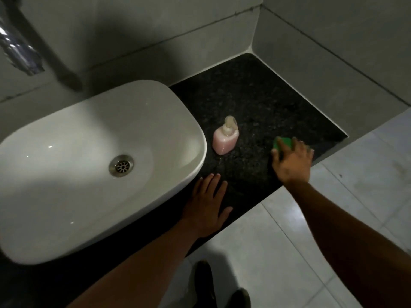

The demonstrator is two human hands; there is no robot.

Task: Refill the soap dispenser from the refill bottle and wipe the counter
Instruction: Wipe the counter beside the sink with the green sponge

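Note:
A soap dispenser (225, 137) with pink liquid and a pale pump stands upright on the black speckled counter (255, 96), just right of the basin. My right hand (292, 162) presses down on a green sponge (282, 143) near the counter's right front edge; the sponge shows only past my fingertips. My left hand (208, 203) lies flat on the counter at its front edge, fingers spread, holding nothing. No refill bottle is in view.
A white oval basin (66, 196) with a metal drain (121, 166) fills the left. A chrome tap (17, 47) juts in at the top left. Grey tiled walls close the counter's back and right. Pale floor tiles and my shoes (220, 290) lie below.

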